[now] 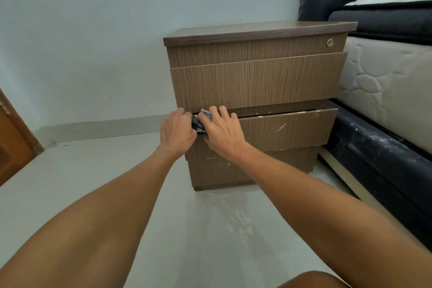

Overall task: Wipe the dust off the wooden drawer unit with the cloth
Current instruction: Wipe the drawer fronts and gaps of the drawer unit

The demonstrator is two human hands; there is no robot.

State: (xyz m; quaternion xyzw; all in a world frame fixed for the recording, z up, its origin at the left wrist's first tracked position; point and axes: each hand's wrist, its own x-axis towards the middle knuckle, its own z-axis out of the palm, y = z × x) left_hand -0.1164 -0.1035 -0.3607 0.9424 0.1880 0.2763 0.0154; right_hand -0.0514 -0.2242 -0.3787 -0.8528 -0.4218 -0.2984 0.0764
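Cloth bunched at left end of third drawer of unit, pinched between both hands. Right hand curled over it; left hand closed alongside, gripping. Bed just right.

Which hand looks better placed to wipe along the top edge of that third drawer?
Probably the right hand: it presses the grey patterned cloth at the brown wooden drawer unit's dusty third drawer edge, with unwiped edge stretching to its right. The left hand sits at the corner.

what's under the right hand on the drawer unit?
The cloth, bunched against the third drawer's top left corner, between right hand and left hand. Most of the cloth is covered by both hands.
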